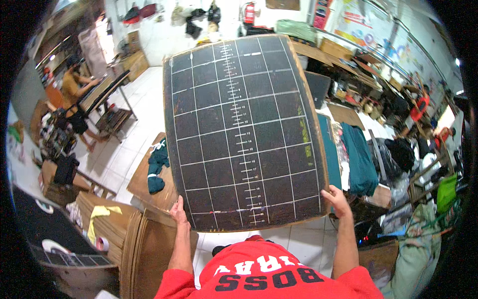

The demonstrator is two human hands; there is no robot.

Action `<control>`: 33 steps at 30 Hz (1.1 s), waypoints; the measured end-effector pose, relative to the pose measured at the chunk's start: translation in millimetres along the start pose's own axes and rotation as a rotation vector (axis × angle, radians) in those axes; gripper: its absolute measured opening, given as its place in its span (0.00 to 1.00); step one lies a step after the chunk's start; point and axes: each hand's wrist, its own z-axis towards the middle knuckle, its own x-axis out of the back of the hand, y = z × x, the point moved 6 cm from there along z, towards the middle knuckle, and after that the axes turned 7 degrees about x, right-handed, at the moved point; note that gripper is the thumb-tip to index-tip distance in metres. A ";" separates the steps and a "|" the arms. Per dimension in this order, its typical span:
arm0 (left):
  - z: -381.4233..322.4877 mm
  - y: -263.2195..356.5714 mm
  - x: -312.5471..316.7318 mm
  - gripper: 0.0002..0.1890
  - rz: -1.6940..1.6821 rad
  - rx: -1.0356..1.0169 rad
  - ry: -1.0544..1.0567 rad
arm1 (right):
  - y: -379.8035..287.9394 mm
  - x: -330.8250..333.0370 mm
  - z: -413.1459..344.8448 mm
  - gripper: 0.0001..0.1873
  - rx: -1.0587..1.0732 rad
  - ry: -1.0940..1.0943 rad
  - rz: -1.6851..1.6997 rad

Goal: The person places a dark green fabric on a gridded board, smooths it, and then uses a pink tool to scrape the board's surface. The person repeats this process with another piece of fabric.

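Observation:
A large black board [216,149] with a white grid and a numbered scale down its middle is held out in front of me. Its edges look like bare wood or fibreboard. My left hand [180,213] grips the near part of its left edge. On the right edge, close to the near corner, my right hand [336,201] has hold of it, thumb on the top face. The fingers under the board are hidden. Beyond the board's left side lies a dark teal folded fabric piece [157,164] on a brown wooden tabletop [143,185].
Stacked brown boards [138,246] stand at my lower left, with a yellow cloth [99,216] on top. To the right are teal fabric stacks [356,157]. A person [74,86] works at a table on the far left; others are at the far right. Workbenches [325,56] line the back.

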 end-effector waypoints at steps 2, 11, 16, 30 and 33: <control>10.2 -2.7 0.9 0.19 0.054 -0.054 -0.040 | 30.3 -17.0 -1.6 0.20 0.074 0.129 0.078; 17.3 -42.5 0.3 0.24 0.307 0.028 0.006 | 132.1 -11.8 -60.7 0.17 -0.036 0.459 -0.004; 14.8 -39.2 -46.3 0.26 0.461 -0.069 -0.021 | 163.8 1.2 -56.9 0.17 -0.154 0.527 0.002; 24.5 -111.5 -198.3 0.26 0.594 0.091 -0.135 | 202.6 112.1 0.6 0.19 -0.392 0.649 -0.021; 28.2 -125.5 -228.8 0.22 0.592 0.100 -0.161 | 215.0 141.7 30.6 0.17 -0.332 0.680 0.048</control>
